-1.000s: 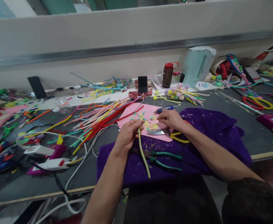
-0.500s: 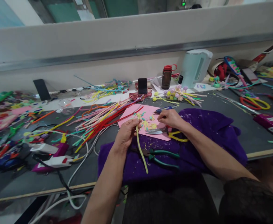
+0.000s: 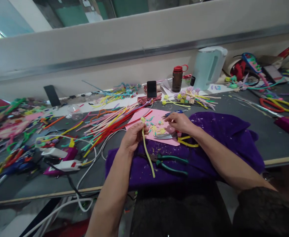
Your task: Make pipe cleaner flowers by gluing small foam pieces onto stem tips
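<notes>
My left hand (image 3: 133, 136) grips a yellow-green pipe cleaner (image 3: 148, 154) near its top; the stem hangs down over the purple cloth (image 3: 223, 138). My right hand (image 3: 181, 121) rests on the pink sheet (image 3: 134, 123), fingertips pinched among small cut yellow and teal pieces (image 3: 156, 127); whether it holds one I cannot tell. Yellow-handled scissors (image 3: 176, 138) lie just under that hand. Green-handled pliers (image 3: 170, 163) lie on the cloth near the pipe cleaner's lower end.
A bundle of coloured pipe cleaners (image 3: 105, 126) fans out left of the sheet. Glue guns (image 3: 60, 159) and cables lie at the left. A phone (image 3: 151, 89), brown bottle (image 3: 177, 78), kettle (image 3: 208, 67) and finished flowers (image 3: 191, 98) stand behind. Red scissors (image 3: 277, 104) lie far right.
My left hand has lifted the pipe cleaner's top slightly higher over the pink sheet. My right hand stays pinched over the cut pieces. The view shifted a little.
</notes>
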`<state>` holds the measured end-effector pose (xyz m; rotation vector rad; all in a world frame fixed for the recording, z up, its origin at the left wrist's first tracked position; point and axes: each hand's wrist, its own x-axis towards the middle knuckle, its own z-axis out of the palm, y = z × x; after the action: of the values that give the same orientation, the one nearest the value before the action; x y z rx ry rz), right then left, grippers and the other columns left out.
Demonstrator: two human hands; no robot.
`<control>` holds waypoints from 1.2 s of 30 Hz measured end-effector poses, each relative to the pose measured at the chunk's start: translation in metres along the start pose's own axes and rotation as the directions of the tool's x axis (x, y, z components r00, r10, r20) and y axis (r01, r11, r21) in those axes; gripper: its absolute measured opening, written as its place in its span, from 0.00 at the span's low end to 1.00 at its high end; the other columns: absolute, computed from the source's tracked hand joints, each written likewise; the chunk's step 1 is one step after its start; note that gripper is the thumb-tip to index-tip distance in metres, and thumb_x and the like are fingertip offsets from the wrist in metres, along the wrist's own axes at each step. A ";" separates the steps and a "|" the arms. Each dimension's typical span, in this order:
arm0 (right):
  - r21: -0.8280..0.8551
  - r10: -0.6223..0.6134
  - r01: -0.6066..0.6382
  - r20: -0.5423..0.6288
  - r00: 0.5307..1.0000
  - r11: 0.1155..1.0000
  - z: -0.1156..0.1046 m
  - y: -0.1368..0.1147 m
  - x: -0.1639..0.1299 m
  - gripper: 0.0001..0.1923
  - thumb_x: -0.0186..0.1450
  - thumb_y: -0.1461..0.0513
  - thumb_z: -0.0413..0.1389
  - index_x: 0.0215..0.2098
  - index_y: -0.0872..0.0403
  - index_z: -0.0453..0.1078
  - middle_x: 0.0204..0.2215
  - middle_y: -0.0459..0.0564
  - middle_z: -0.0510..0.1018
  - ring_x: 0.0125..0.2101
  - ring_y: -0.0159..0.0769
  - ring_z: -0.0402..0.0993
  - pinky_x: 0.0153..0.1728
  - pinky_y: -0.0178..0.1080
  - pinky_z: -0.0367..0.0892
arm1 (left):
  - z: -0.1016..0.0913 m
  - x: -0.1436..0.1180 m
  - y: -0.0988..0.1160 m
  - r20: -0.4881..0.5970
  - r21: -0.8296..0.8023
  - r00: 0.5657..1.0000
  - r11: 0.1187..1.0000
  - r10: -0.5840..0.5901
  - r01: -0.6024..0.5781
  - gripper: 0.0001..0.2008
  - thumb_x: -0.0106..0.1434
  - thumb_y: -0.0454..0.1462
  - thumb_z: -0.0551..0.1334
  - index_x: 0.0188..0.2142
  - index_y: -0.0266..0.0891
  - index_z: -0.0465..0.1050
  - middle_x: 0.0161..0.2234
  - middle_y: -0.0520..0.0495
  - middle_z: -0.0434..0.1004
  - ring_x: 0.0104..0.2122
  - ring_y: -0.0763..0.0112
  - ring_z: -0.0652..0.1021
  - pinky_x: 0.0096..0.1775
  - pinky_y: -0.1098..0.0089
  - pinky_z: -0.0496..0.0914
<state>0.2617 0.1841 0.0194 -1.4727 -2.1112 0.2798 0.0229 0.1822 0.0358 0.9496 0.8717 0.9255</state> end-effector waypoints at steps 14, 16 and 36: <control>0.115 -0.033 0.028 0.040 0.999 0.993 0.003 -0.013 -0.006 0.12 0.58 0.67 0.50 0.38 0.56 0.72 0.26 0.45 0.76 0.23 0.28 0.69 0.25 0.30 0.59 | -0.009 0.003 0.007 -0.048 -0.090 0.999 0.996 0.023 -0.027 0.09 0.51 0.38 0.63 0.30 0.34 0.67 0.17 0.56 0.66 0.09 0.87 0.59 0.09 0.83 0.48; 0.105 -0.027 0.023 0.039 0.999 0.994 0.003 -0.015 -0.006 0.11 0.59 0.66 0.50 0.38 0.57 0.72 0.28 0.47 0.77 0.25 0.29 0.70 0.26 0.30 0.59 | -0.010 0.004 0.005 -0.067 -0.066 0.996 0.996 0.063 -0.067 0.10 0.51 0.38 0.63 0.31 0.33 0.68 0.17 0.55 0.67 0.09 0.86 0.60 0.09 0.82 0.49; -0.334 -0.131 0.222 0.275 0.952 0.916 0.026 -0.084 0.032 0.14 0.60 0.62 0.51 0.43 0.51 0.71 0.38 0.51 0.77 0.35 0.36 0.72 0.29 0.32 0.57 | -0.022 0.002 0.009 -0.113 -0.087 0.975 0.975 0.192 -0.202 0.11 0.51 0.40 0.62 0.31 0.34 0.69 0.17 0.55 0.68 0.10 0.84 0.62 0.11 0.80 0.49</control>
<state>0.1719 0.1852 0.0471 -1.4903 -2.5916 -0.0002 0.0018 0.1929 0.0367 0.9206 0.8211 1.1869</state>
